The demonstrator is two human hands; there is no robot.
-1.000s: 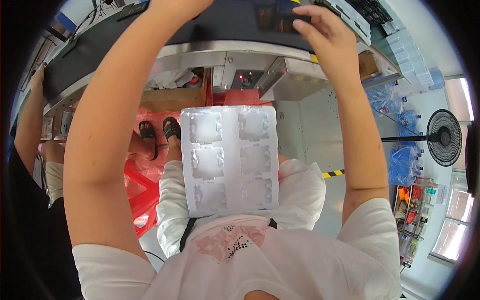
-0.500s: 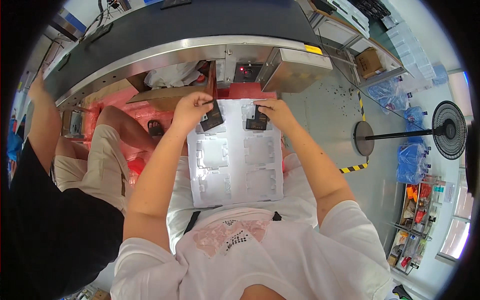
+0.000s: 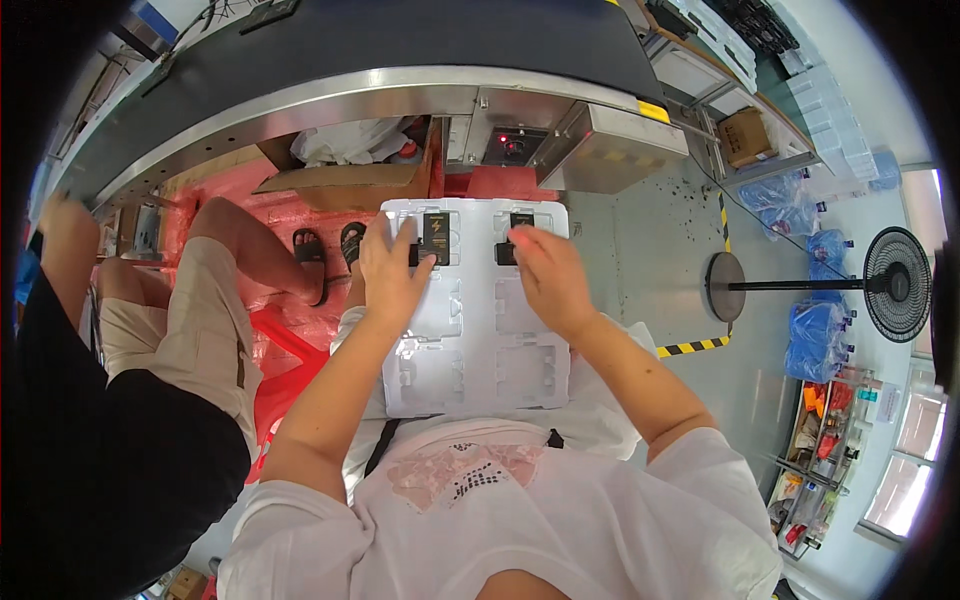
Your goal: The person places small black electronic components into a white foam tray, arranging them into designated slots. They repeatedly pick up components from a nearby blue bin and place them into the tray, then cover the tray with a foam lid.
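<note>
A white plastic tray (image 3: 478,385) with moulded compartments rests on my lap. In its far left compartment lies a flat black battery pack (image 3: 437,238) with a pale lightning mark. My left hand (image 3: 388,272) is beside it, fingers apart, with the thumb by its lower edge and the fingers over its left part. A second black battery pack (image 3: 521,219) sits at the far right compartment. My right hand (image 3: 551,278) covers much of it, fingers bunched together and pressed on it. The nearer compartments hold nothing visible.
Ahead stands a dark conveyor-like bench (image 3: 400,40) with a metal edge and a steel box (image 3: 625,150) beneath. An open cardboard box (image 3: 345,188) with white plastic bags is below it. A person in a black top (image 3: 165,470) sits at my left. A fan (image 3: 895,270) stands right.
Both battery packs, tilted in my fingers before, now lie straight in the far compartments. My left hand has opened and drawn away a little. The view has shifted slightly.
</note>
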